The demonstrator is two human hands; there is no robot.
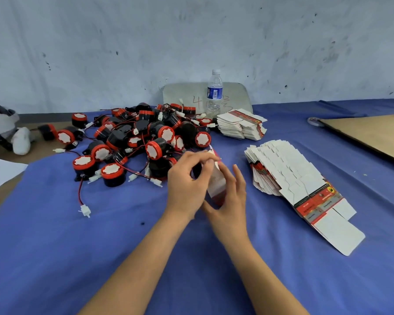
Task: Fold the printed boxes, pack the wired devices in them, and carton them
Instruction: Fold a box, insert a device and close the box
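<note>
Head view: at the centre of the blue cloth point(77, 258) both hands grasp one partly folded printed box point(217, 183); the left hand point(187, 185) pinches its top flap; the right hand point(231, 196) cradles its side and base; wired devices point(146, 137) heap at eleven o'clock; flat box blanks point(291, 173) fan out at three o'clock.

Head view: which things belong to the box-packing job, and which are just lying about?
Job: box, gripped by left hand and right hand; device pile; fanned flat boxes; stacked flat boxes.
Lying about: bottle; grey board behind it; helmet-like object far left; cardboard sheet, use unclear.
</note>
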